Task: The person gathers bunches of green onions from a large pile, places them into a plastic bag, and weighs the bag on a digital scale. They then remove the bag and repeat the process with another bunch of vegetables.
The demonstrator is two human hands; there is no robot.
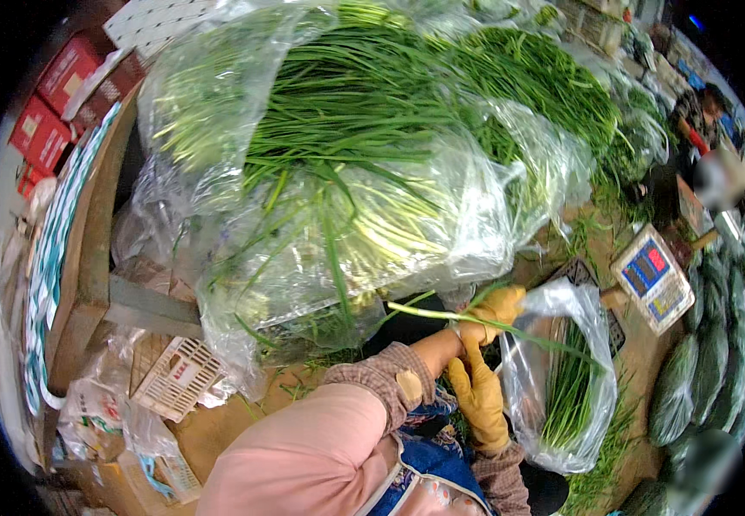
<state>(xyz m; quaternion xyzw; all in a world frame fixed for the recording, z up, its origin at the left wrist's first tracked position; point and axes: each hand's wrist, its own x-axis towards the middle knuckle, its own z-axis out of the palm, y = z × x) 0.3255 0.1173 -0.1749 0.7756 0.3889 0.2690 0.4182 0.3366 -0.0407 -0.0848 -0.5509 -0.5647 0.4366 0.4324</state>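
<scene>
My left hand [495,311], in a yellow work glove, is curled beside the mouth of a clear plastic bag [594,331]; its fingertips are turned away, so what they hold is hidden. One long green stalk [424,312] with a pale end crosses at the left wrist and reaches over the bag. Below, my right hand [480,400], gloved alike, has thumb and forefinger apart, the forefinger up against the left glove's cuff. Inside the bag stands a bundle of long green stalks [568,400]. A large heap of leafy green stalks [351,95] lies in clear plastic sheeting ahead.
A scale [652,277] with a lit red display stands right of the bag. Large wrapped green vegetables [706,365] line the right side. A wooden frame [89,284] and a plastic crate [179,376] are at left. Another person [706,120] is at far right.
</scene>
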